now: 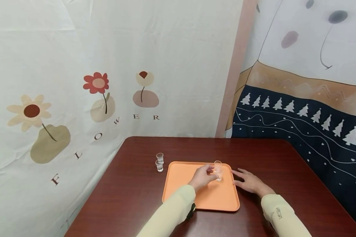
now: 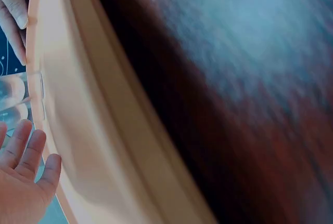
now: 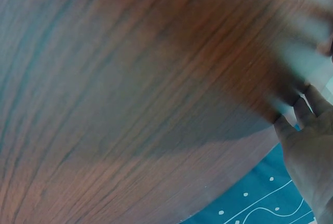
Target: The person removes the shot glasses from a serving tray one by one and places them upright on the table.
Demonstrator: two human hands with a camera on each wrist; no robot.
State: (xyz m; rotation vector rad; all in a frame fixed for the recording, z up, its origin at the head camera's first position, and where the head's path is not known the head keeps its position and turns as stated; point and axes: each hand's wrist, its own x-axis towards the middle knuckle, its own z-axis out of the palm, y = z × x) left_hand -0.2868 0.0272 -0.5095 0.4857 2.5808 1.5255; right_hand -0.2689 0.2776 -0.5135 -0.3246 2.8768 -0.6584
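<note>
Two small clear shot glasses, a rear glass [image 1: 218, 165] and a front glass [image 1: 219, 177], stand close together on the right part of an orange tray [image 1: 178, 186]. My left hand [image 1: 202, 177] is over the tray just left of them. Its fingers are relaxed and apart in the left wrist view, where the hand [image 2: 26, 177] is beside the glasses [image 2: 11, 90]. Whether a fingertip touches the front glass I cannot tell. At the tray's right rim lies my right hand [image 1: 249, 182], fingers spread and fingertips at the edge, holding nothing.
Two more clear shot glasses stand on the table left of the tray, a rear one [image 1: 160, 157] and a front one [image 1: 159, 166]. The dark red-brown table [image 1: 121, 197] has rounded far corners. Printed cloths [image 1: 181, 49] hang behind it.
</note>
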